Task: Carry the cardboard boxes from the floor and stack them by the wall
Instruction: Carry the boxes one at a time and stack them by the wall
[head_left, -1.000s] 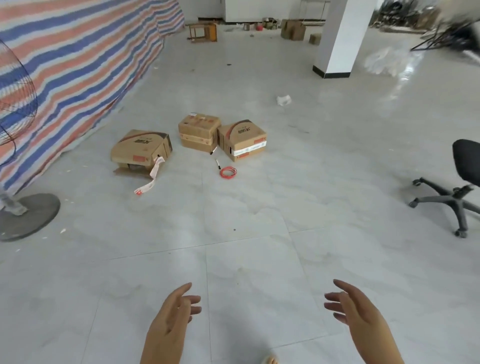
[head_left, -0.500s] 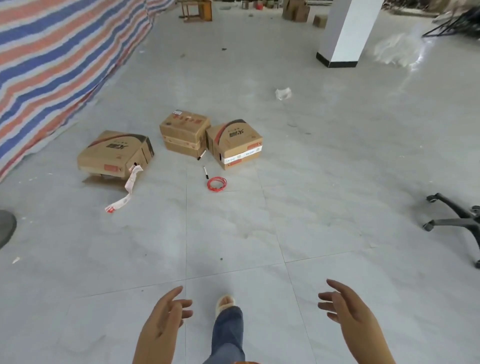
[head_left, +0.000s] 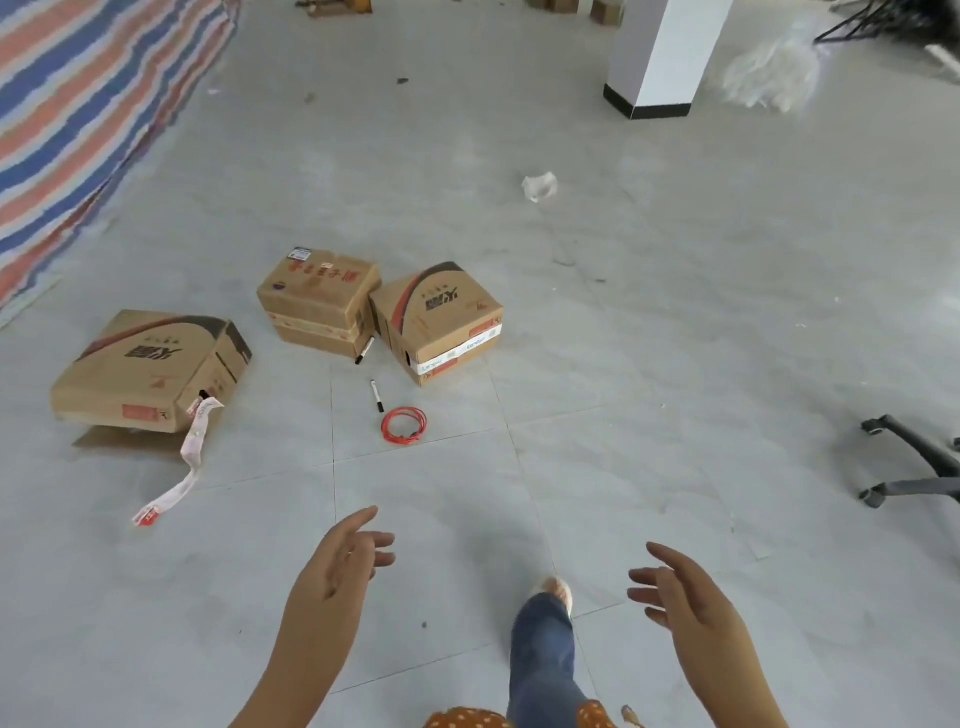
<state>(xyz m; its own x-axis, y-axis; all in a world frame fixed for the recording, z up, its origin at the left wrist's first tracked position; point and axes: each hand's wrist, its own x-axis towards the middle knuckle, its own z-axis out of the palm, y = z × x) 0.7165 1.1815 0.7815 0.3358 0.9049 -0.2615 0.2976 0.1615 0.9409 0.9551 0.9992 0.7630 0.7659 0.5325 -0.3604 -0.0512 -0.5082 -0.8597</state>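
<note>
While your left hand (head_left: 340, 569) and right hand (head_left: 685, 597) hang low in the view, both are empty, palms turned toward each other and fingers (head_left: 376, 540) loosely spread, touching nothing. The three boxes lie on the floor (head_left: 675, 338) well ahead of your fingertips. The left box (head_left: 148, 371) sits apart from the others, up and to the left of your left hand, with a loose flap under its near edge and a strip of tape (head_left: 182, 473) trailing from its corner toward you. The middle box (head_left: 317, 301) and the right box (head_left: 439, 322) stand just beside each other, nearly touching, farther ahead and between your hands' lines. A marker (head_left: 376, 396) and a red cable coil (head_left: 404, 426) lie on the tiles between those two boxes and your left hand; another marker (head_left: 364, 349) leans at the middle box's near corner. Your leg (head_left: 543, 654) steps forward between your hands. A striped tarp (head_left: 78, 104) runs along the left, a pillar (head_left: 660, 57) stands far ahead, and a chair base (head_left: 909, 462) shows at the right edge.
</note>
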